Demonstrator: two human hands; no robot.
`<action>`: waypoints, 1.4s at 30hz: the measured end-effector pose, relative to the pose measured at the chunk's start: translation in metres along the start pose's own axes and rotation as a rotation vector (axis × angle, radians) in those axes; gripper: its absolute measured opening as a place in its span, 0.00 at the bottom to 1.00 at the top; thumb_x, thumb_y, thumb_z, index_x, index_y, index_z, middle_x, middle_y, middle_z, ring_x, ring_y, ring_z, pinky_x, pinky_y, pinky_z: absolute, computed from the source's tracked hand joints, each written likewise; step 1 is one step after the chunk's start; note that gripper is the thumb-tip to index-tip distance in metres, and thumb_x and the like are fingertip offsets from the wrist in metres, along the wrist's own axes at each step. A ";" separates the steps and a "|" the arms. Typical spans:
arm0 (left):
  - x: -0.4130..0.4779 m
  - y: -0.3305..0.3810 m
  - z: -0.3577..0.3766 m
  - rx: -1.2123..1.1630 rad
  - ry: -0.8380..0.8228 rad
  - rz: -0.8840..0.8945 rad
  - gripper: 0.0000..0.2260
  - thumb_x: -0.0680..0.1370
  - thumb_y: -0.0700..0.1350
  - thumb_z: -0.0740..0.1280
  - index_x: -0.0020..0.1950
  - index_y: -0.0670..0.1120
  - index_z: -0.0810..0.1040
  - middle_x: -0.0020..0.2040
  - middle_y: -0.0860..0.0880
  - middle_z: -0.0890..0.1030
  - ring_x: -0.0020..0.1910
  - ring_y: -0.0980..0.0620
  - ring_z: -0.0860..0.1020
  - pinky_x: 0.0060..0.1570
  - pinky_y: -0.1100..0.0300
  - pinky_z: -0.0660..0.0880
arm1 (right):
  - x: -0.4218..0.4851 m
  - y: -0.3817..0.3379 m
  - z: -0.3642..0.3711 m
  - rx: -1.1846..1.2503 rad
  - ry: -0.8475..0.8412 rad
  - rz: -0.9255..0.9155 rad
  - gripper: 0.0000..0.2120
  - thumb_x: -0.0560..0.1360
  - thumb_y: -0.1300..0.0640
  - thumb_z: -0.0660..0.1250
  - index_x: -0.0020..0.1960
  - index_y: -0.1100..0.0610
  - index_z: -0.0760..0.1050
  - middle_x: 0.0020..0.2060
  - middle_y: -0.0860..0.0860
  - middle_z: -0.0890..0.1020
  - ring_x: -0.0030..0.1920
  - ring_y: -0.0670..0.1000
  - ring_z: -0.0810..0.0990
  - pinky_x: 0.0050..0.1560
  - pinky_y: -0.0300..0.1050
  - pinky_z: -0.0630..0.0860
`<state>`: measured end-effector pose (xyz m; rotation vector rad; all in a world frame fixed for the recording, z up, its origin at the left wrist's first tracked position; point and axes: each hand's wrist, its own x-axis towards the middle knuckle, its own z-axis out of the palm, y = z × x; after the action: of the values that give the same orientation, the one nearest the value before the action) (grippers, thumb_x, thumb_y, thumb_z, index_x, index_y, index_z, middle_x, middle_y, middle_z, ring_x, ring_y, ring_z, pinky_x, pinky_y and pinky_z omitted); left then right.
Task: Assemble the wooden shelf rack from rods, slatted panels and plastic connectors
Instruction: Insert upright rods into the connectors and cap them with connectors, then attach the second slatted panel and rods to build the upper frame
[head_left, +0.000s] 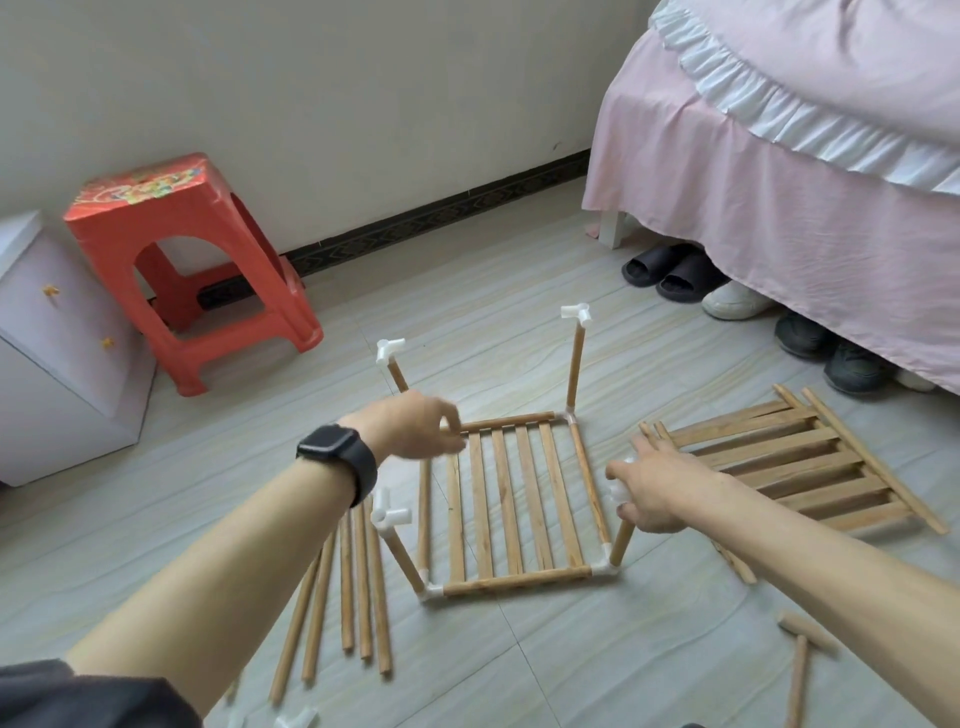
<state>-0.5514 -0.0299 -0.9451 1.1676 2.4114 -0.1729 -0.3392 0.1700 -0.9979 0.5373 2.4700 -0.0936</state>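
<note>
Sleeve (78, 696) cut off; blurred left hand (415, 426) perhaps grips rack (519, 574).

rack (514, 499): middle of frame, slatted base, four uprights
left hand (415, 423): curled at its back-left corner, blurry
right hand (657, 491): gripping the top of the front-right upright (622, 545)
loose rods (358, 587): lower left
spare panels (795, 467): right side

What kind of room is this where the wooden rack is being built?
Most likely a bedroom: a bed with a pink frilled skirt stands on the right, slippers and shoes are tucked under it, and a small white cabinet sits by the wall.
</note>
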 end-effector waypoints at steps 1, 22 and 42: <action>0.005 0.001 -0.012 -0.139 0.047 0.019 0.14 0.82 0.56 0.64 0.64 0.52 0.78 0.55 0.50 0.83 0.54 0.51 0.81 0.59 0.52 0.78 | -0.004 -0.005 -0.004 0.022 0.047 -0.034 0.28 0.81 0.43 0.63 0.78 0.44 0.60 0.81 0.57 0.52 0.79 0.62 0.56 0.74 0.62 0.64; -0.087 -0.203 0.274 -0.416 -0.160 -0.494 0.13 0.80 0.51 0.60 0.63 0.54 0.77 0.60 0.50 0.82 0.58 0.47 0.80 0.56 0.52 0.78 | 0.074 -0.311 0.096 0.187 -0.371 -0.474 0.23 0.80 0.43 0.61 0.71 0.54 0.71 0.67 0.56 0.78 0.64 0.58 0.77 0.63 0.52 0.75; -0.026 -0.171 0.350 -0.357 -0.065 -0.357 0.18 0.83 0.50 0.57 0.73 0.54 0.69 0.77 0.48 0.66 0.72 0.43 0.66 0.66 0.48 0.69 | 0.130 -0.340 0.185 0.512 -0.391 -0.127 0.19 0.80 0.52 0.58 0.64 0.65 0.68 0.57 0.62 0.81 0.58 0.62 0.81 0.55 0.50 0.76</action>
<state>-0.5492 -0.2620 -1.2585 0.5636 2.4429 0.1068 -0.4693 -0.1301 -1.2424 0.5097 2.0823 -0.8192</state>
